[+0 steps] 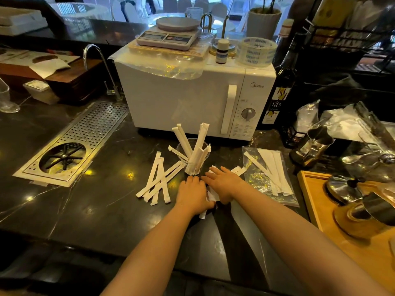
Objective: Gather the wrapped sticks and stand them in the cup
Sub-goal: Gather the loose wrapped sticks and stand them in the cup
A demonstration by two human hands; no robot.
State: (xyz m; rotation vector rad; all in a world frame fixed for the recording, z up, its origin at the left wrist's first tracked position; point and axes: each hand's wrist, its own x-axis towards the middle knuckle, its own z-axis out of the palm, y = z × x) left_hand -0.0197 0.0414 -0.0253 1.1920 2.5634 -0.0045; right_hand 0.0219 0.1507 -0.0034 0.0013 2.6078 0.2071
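Wrapped sticks (208,196) lie under both hands on the dark tabletop (89,206), just near of the cup (193,159). The left hand (193,194) rests palm down on them, fingers together; the right hand (224,183) lies flat beside it, fingers spread, gripping nothing. The clear cup already has several sticks standing tilted in it. A loose pile of sticks (157,180) lies left of the cup; more sit on a plastic bag (271,176) to the right. A white microwave (192,97) stands beyond.
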